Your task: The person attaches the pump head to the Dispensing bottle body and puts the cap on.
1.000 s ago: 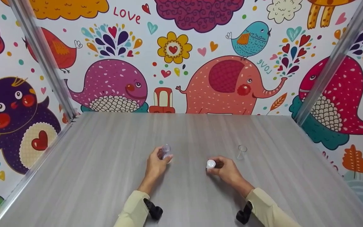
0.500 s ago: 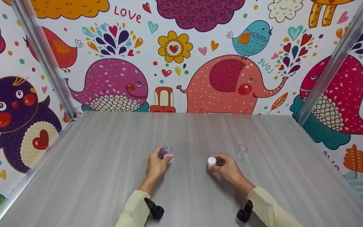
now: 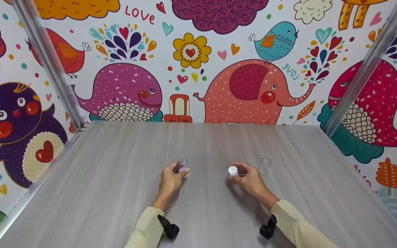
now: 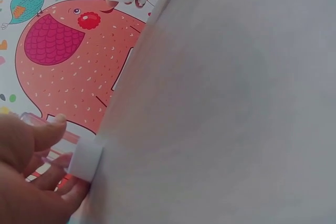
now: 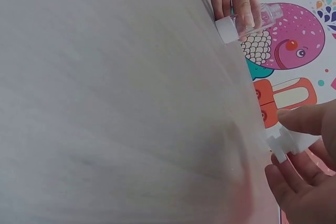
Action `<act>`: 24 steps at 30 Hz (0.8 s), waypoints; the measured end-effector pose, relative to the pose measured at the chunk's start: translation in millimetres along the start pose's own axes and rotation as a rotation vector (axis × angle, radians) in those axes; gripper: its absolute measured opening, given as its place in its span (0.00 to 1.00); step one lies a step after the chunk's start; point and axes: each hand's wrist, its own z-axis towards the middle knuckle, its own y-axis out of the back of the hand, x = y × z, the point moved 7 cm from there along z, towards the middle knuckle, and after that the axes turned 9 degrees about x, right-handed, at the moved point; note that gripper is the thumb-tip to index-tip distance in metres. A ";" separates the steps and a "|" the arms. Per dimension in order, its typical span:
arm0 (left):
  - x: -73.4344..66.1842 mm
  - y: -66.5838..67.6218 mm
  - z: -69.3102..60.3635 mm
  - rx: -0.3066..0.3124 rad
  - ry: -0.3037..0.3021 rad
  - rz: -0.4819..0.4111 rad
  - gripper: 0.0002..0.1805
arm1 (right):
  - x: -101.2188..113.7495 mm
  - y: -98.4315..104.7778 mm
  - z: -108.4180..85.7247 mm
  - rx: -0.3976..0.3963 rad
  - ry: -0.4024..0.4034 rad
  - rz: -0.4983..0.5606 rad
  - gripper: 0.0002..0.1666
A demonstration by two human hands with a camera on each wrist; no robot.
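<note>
My left hand (image 3: 170,178) grips a small clear bottle (image 3: 183,162) upright, fingers and thumb around its side. In the right wrist view, the white base (image 5: 227,30) of the bottle is down at the table and its threaded neck (image 5: 275,10) is uncovered. My right hand (image 3: 252,179) pinches a white stepped plastic piece (image 3: 233,170), like a pump or spray head, between thumb and fingers. That piece is held apart from the bottle, off to its right; its stepped end (image 5: 280,145) shows in the right wrist view.
A clear, open-rimmed cover (image 3: 265,166) stands on the grey wood-grain table (image 3: 122,165), just beyond my right hand. Patterned wall panels (image 3: 191,79) rise at the back and sides, with metal posts (image 3: 52,69) at the corners. Black wrist straps (image 3: 168,227) sit on the sleeves.
My right hand has moved slightly farther away from me with the white piece, which has tilted a little. My left hand and the bottle stay where they were.
</note>
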 end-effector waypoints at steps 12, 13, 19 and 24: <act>-0.2 0.0 -2.5 -0.005 -0.025 0.022 0.25 | 10.4 4.8 6.2 -0.036 -0.005 -0.026 0.20; -0.6 0.0 -2.3 -0.003 -0.025 0.023 0.25 | 12.0 5.4 6.9 -0.032 -0.009 -0.038 0.20; -1.7 0.3 -2.0 0.002 -0.014 0.034 0.25 | 20.7 7.9 10.7 -0.018 -0.025 -0.069 0.21; -1.3 0.2 -2.4 0.002 0.002 0.031 0.24 | 22.9 7.9 13.0 -0.021 -0.014 -0.048 0.21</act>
